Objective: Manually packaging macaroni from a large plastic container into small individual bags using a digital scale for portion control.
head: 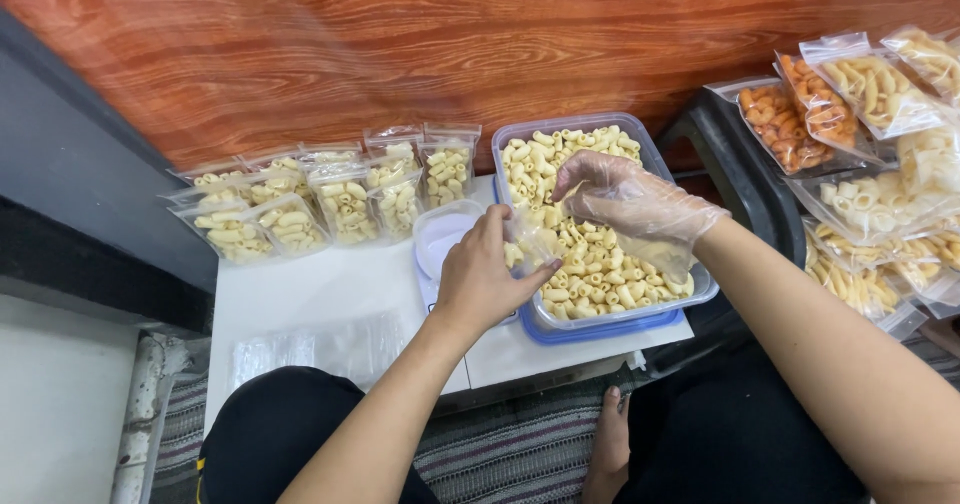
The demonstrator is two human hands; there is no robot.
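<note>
At the far left of the white table (pixel 300 294), a row of small clear zip pouches already filled with pale elbow-shaped snack pieces (pixel 300 199) leans against the wood-grain wall, and a flat stack of empty clear plastic pouches (pixel 320 349) lies near your knee. These empties are thin and slick, so they will likely slide and cling together; peel one off by a corner rather than pressing down on the pile.

Next comes a small round translucent tub (pixel 445 239), just beside your left hand (pixel 485 279). That bare hand is pinched around a small clear plastic pouch (pixel 530 244), holding it at the near rim of the container. The pouch is soft and nearly weightless, and will probably sag as it fills, so grip near the mouth, thumb and fingers on opposite lips, to keep it gaping.

The large clear rectangular plastic container with a blue base (pixel 600 214) holds a loose heap of the pale elbow pieces. They look light, dry and brittle; scoop them gently rather than squeezing.

Your right hand (pixel 625 199), in a thin clear disposable glove, is cupped loosely over the heap; whether it holds any pieces I cannot tell. The glove is likely slippery.

At the far right, sealed pouches of orange and pale snacks (pixel 860 134) pile on a dark stool.
</note>
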